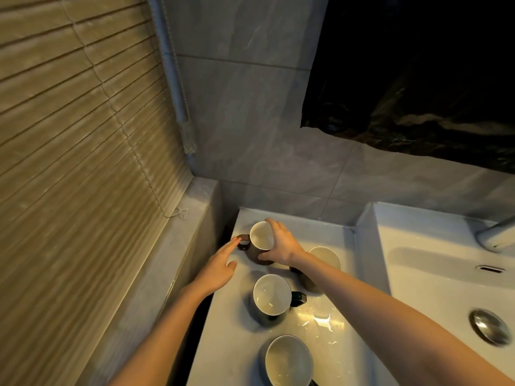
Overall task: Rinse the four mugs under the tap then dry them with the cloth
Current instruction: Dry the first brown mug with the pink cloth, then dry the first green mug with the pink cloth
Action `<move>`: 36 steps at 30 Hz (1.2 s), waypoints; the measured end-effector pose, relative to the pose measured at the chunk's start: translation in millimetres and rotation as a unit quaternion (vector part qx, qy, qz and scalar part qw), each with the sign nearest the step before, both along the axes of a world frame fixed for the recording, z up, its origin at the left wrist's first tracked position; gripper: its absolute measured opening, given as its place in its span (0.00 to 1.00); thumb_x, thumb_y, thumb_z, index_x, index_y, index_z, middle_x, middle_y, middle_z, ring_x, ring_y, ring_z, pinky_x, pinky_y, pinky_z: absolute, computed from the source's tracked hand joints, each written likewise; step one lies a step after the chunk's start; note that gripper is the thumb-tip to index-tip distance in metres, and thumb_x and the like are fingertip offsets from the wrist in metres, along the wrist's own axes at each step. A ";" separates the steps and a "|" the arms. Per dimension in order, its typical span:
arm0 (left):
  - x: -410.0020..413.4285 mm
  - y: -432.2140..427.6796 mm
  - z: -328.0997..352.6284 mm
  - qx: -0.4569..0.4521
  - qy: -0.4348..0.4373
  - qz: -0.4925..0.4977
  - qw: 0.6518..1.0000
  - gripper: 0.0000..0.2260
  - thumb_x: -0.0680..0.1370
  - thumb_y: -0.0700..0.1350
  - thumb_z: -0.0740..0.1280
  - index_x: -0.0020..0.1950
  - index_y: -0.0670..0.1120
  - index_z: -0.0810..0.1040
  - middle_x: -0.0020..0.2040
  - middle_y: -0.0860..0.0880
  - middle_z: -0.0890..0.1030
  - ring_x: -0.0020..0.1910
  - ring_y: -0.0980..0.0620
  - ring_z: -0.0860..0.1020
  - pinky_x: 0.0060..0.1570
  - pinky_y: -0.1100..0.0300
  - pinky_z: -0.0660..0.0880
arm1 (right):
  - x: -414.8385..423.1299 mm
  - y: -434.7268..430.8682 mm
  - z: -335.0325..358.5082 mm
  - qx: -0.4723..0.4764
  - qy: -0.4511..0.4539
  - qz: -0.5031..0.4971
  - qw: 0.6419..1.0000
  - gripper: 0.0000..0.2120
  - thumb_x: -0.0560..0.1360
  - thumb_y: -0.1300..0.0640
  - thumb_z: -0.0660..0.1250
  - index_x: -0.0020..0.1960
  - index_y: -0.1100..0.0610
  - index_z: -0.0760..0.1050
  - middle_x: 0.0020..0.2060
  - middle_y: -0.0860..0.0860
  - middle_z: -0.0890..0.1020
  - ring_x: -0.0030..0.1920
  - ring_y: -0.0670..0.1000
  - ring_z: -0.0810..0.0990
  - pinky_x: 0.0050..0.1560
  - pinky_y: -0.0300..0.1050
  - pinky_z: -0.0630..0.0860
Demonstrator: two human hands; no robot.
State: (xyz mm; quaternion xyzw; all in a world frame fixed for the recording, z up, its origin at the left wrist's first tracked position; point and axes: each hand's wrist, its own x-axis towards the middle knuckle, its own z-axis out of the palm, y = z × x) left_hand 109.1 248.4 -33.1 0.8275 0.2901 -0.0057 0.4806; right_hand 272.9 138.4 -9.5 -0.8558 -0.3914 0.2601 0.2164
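Four mugs stand on the white surface (223,344) left of the sink (418,274). The nearest mug (288,360) is cut off at the surface's near edge. The second mug (271,293) shows whole, and the right forearm half hides the third mug (326,257). Toward the far left corner, the right hand (281,243) grasps the far mug (260,238) around its rim. The left hand (220,263), fingers straight, touches its handle. The tap (493,232) is cut off.

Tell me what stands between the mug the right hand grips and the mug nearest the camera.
Head view: a third mug stands upright on the counter between the held mug and the nearest mug, its handle toward the basin.
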 end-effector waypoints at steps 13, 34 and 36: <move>-50.6 -63.9 10.6 -0.065 -0.075 0.034 0.994 0.25 0.77 0.41 0.68 0.70 0.58 0.64 0.69 0.55 0.66 0.67 0.53 0.68 0.62 0.59 0.70 | -39.0 -101.2 51.8 0.104 0.002 0.011 0.995 0.06 0.78 0.57 0.65 0.51 0.53 0.81 0.46 0.43 0.81 0.43 0.40 0.78 0.43 0.29 0.72; -43.9 -97.0 28.1 -0.154 -0.063 -0.023 0.986 0.34 0.71 0.33 0.73 0.69 0.55 0.62 0.64 0.57 0.70 0.67 0.52 0.68 0.58 0.67 0.70 | -71.8 -144.0 19.4 0.021 0.113 0.033 0.993 0.06 0.84 0.53 0.53 0.56 0.54 0.65 0.49 0.49 0.73 0.40 0.46 0.72 0.40 0.34 0.74; -44.1 -103.1 50.4 -0.140 -0.081 -0.033 0.986 0.33 0.73 0.35 0.72 0.70 0.57 0.61 0.62 0.62 0.69 0.64 0.58 0.68 0.52 0.75 0.70 | -72.8 -155.6 37.7 0.071 0.102 0.009 0.992 0.05 0.83 0.53 0.54 0.54 0.53 0.66 0.49 0.50 0.75 0.42 0.46 0.73 0.41 0.31 0.72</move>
